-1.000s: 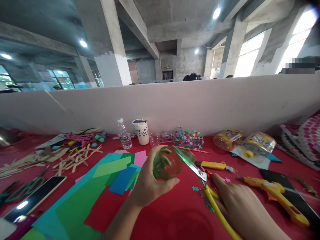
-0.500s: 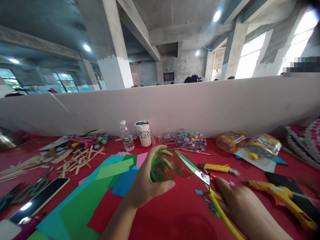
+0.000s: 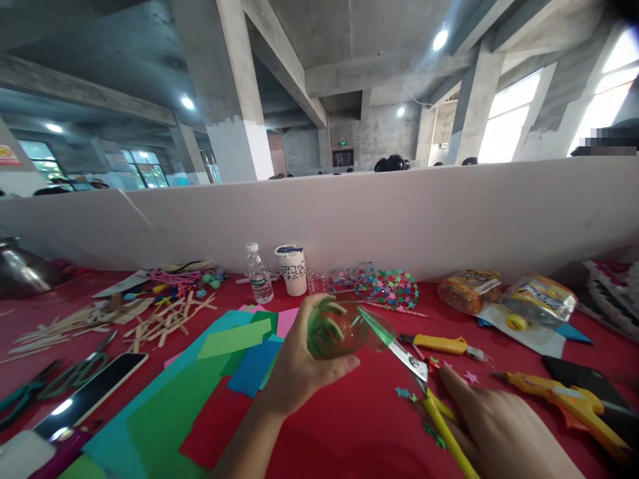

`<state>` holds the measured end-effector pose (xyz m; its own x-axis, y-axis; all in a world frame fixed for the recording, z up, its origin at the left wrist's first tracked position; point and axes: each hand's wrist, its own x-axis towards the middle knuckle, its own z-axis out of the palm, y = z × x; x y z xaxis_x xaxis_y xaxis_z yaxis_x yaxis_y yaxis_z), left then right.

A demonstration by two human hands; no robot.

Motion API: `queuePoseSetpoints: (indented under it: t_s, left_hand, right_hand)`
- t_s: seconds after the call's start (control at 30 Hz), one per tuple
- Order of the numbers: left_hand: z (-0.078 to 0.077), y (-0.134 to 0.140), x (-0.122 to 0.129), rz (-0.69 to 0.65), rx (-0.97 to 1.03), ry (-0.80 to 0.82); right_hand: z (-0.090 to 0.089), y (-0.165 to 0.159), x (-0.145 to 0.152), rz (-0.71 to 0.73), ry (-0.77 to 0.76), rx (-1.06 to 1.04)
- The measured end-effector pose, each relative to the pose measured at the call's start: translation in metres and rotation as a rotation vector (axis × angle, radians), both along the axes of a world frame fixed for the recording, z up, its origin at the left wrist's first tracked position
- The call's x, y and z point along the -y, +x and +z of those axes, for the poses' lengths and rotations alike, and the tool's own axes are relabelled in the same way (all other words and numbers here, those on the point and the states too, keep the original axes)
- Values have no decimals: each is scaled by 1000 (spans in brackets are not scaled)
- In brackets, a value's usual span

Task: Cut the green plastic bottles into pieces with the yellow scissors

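Note:
My left hand [image 3: 303, 362] is wrapped round a see-through green plastic piece [image 3: 362, 338], rounded like part of a cut bottle; its fingers show through the wall. In my right hand [image 3: 502, 419] are scissors [image 3: 412, 360] with yellow handles. Their blades lie across the right-hand edge of the plastic, pointing up and left; whether plastic is between them I cannot tell. Small star sequins [image 3: 435, 436] lie on the red cloth beneath the scissors. Just beyond them is a yellow utility knife [image 3: 440, 344].
Coloured paper sheets [image 3: 170, 392], a phone [image 3: 92, 392] and wooden sticks [image 3: 167, 319] lie left. At the back stand a water bottle [image 3: 259, 279] and a white cup [image 3: 292, 273]. A yellow glue gun [image 3: 564, 392] and two bottle pieces [image 3: 469, 291] [image 3: 542, 299] lie right. A white partition [image 3: 319, 213] rises behind.
The view has shifted slightly, so the table things sit a little further right and lower. Both hands keep their hold, with the scissor blades still at the plastic's edge.

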<state>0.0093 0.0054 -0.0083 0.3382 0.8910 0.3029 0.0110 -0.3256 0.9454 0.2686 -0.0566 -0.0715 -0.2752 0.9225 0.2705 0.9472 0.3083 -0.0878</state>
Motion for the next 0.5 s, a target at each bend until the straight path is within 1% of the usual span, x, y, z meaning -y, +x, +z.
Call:
queuePoseSetpoints:
  t_s: [0.07, 0.13, 0.3, 0.4, 0.5]
  left_hand:
    - [-1, 4, 2, -30, -13, 16]
    - [-1, 6, 4, -43, -22, 33]
    - [-2, 2, 5, -37, -38, 72]
    - [-1, 0, 4, -60, -27, 47]
    - [1, -2, 2, -80, -20, 33]
  right_hand:
    - [3, -1, 1, -34, -44, -30]
    - [7, -1, 1, -46, -55, -48]
    - [11, -2, 0, 36, 103, -29]
    - [10, -3, -2, 67, 198, -57]
    - [9, -2, -5, 71, 248, -72]
